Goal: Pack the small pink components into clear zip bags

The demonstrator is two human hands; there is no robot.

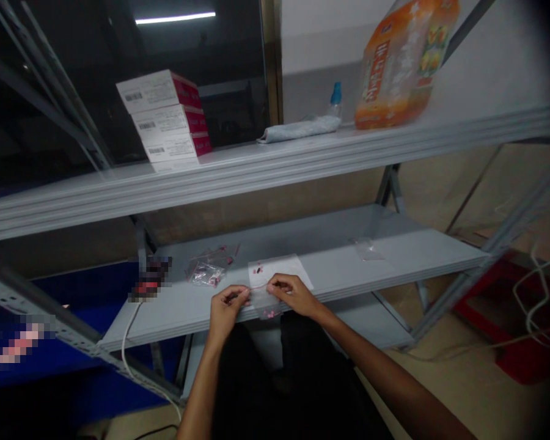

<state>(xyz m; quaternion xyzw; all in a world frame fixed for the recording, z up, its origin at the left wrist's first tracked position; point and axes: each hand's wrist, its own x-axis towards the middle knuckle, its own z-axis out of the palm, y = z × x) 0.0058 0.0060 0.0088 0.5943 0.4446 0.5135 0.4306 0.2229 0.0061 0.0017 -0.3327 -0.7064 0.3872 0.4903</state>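
Note:
Between my two hands hangs a small clear zip bag [261, 300] with a few pink pieces at its bottom. My left hand [227, 307] pinches the bag's top edge at one end. At the other end of that edge, the thumb and fingers of my right hand [291, 292] are closed on it. Just behind the hands a white sheet [284, 269] lies on the shelf, with several small pink and dark pieces [258, 269] on it. To the left, several clear bags with pink pieces [207, 272] lie in a loose pile.
Another clear bag [367, 249] lies on the right of the grey lower shelf [330, 229]. A blurred-out device with a white cable [127, 336] sits at the left end. The upper shelf [238, 174] holds stacked boxes [165, 122], a folded cloth [300, 129], a blue-capped bottle [335, 101] and an orange jug [403, 67].

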